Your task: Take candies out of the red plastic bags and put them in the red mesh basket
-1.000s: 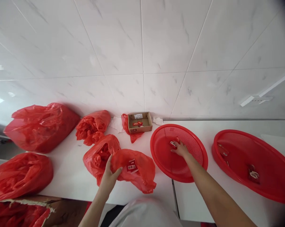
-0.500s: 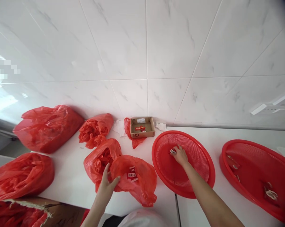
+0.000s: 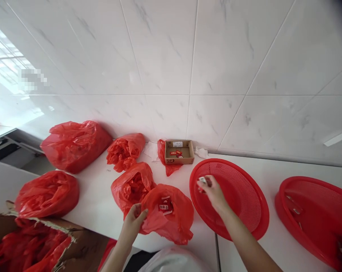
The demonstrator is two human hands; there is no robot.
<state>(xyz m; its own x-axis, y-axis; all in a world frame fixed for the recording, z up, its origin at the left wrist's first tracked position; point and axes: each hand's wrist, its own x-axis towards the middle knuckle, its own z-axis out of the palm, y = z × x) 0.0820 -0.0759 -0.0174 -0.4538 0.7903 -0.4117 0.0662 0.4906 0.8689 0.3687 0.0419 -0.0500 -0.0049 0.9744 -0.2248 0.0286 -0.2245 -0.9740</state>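
My right hand (image 3: 212,190) hovers over the left part of a round red mesh basket (image 3: 244,200) and pinches a small red and white packet (image 3: 202,180) between its fingertips. My left hand (image 3: 133,221) grips the near edge of a red plastic bag (image 3: 173,215) lying on the white counter; small red and white packets (image 3: 165,206) show through the bag's film. A second red bag (image 3: 132,185) touches it on the left.
More stuffed red bags (image 3: 74,145) (image 3: 47,192) (image 3: 125,149) lie at the left. A small cardboard box (image 3: 178,152) stands against the tiled wall. Another red basket (image 3: 315,219) sits at the right. An open carton of red bags (image 3: 29,245) is at the lower left.
My right hand has lifted from the basket's floor with the packet and moved left toward the bag. My left hand has closed on the bag's edge. The view has swung left.
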